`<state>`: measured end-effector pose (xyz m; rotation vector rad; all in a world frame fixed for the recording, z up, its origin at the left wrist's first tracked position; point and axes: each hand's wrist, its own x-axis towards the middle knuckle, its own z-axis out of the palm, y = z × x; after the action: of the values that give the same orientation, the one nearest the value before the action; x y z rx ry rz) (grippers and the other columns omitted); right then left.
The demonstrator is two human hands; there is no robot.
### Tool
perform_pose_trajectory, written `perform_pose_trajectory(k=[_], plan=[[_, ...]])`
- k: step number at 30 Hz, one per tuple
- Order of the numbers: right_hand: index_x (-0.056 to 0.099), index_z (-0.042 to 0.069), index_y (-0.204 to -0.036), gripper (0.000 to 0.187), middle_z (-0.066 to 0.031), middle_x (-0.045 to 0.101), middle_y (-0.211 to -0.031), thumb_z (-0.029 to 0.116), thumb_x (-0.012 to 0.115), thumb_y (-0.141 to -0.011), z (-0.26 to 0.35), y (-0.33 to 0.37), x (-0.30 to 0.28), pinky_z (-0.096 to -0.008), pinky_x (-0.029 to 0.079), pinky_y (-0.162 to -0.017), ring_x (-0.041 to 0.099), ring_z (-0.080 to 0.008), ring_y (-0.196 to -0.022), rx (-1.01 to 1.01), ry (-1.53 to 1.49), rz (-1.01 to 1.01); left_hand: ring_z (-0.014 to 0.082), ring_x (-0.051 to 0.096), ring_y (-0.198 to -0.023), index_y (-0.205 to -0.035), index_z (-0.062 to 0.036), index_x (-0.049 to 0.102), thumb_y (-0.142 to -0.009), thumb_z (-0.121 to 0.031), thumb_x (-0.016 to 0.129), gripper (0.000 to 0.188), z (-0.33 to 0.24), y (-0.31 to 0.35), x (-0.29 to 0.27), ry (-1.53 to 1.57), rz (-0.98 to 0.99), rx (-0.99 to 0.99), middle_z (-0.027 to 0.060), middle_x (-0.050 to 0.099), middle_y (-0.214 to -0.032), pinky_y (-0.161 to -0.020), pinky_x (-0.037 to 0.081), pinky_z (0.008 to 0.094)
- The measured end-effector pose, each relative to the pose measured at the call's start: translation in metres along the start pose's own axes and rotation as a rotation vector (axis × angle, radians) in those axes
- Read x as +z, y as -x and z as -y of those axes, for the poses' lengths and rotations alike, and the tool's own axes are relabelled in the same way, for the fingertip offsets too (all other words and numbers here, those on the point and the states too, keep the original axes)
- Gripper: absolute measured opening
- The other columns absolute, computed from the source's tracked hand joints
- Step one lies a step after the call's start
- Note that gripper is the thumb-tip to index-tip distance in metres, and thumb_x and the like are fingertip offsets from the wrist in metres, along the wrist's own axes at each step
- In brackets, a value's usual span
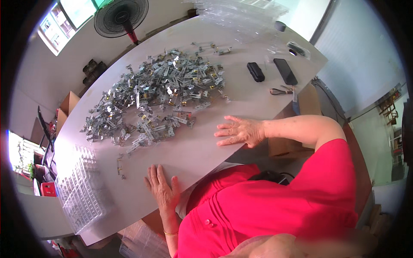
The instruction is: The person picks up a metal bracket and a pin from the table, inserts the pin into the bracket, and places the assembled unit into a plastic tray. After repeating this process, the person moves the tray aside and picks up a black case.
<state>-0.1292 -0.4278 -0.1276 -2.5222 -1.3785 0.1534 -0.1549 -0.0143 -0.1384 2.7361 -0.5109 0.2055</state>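
Both palms rest flat near the front edge of a pale table [206,148]. My left hand [161,187] has its fingers stretched out and holds nothing. Just beyond it lies one small metal bracket-like part [120,167], apart from the rest. My right hand [241,131] is also spread on the tabletop with nothing in it, to the right of a wide heap of small metal parts [159,86]. The parts are silvery, with some brass-coloured pieces among them. Neither hand touches the heap.
Stacked clear plastic trays [84,193] stand at the left edge. At the right lie a black case [255,72], a phone [285,71] and small scissors [280,91]. Clear plastic sheets [245,19] cover the far end. A fan [121,18] stands beyond the table.
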Motion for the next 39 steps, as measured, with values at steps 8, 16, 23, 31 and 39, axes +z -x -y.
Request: perform_pose_trajectory(k=[8,16,23,31,39], plan=[[0.029,0.031,-0.157,0.113,-0.0055,0.028,-0.163,0.018,0.086,-0.06,-0.001,0.0,0.001,-0.059,0.013,-0.122,0.026,-0.0302,-0.15,0.009,0.01,0.003,0.0431,0.034,-0.142,-0.14,0.0016,0.047,-0.095,-0.038,0.056,0.061,0.003,-0.003,0.002,-0.03,-0.021,0.007,0.0264,0.044,-0.147,-0.118,0.017,0.0603],[0.029,0.032,-0.157,0.107,-0.0065,0.032,-0.161,0.028,0.086,-0.066,0.001,0.001,-0.003,-0.0585,0.019,-0.12,0.031,-0.0302,-0.148,0.022,0.094,-0.002,0.0452,0.032,-0.143,-0.143,0.0029,0.044,-0.094,-0.034,0.057,0.062,0.002,-0.004,0.004,-0.025,-0.013,0.032,0.029,0.041,-0.149,-0.117,0.016,0.0625],[0.03,0.033,-0.156,0.107,-0.0044,0.032,-0.161,0.03,0.086,-0.065,0.007,0.001,-0.006,-0.0546,0.02,-0.122,0.033,-0.0269,-0.147,0.057,0.066,-0.031,0.0491,0.029,-0.143,-0.145,0.0051,0.037,-0.094,-0.032,0.058,0.067,-0.001,-0.003,0.0,-0.06,0.053,0.036,0.0314,0.035,-0.149,-0.116,0.015,0.0661],[0.051,0.013,-0.139,0.069,-0.0094,0.054,-0.14,0.039,0.078,-0.081,-0.036,0.018,-0.065,-0.0505,0.037,-0.111,0.05,-0.0331,-0.131,0.585,-0.26,-0.557,0.0487,0.031,-0.139,-0.136,0.005,0.041,-0.09,-0.019,0.057,0.054,-0.016,-0.029,0.01,0.055,0.036,-0.021,0.0298,0.036,-0.147,-0.116,0.018,0.0637],[0.045,-0.002,-0.137,0.08,-0.0177,0.057,-0.105,0.039,0.081,-0.079,-0.119,0.063,-0.074,-0.045,0.047,-0.081,0.058,-0.0347,-0.091,1.325,0.248,-0.498,0.047,0.032,-0.139,-0.136,0.003,0.04,-0.091,-0.011,0.046,0.048,-0.007,-0.025,0.017,0.013,0.025,-0.018,0.0283,0.035,-0.149,-0.114,0.029,0.057]])
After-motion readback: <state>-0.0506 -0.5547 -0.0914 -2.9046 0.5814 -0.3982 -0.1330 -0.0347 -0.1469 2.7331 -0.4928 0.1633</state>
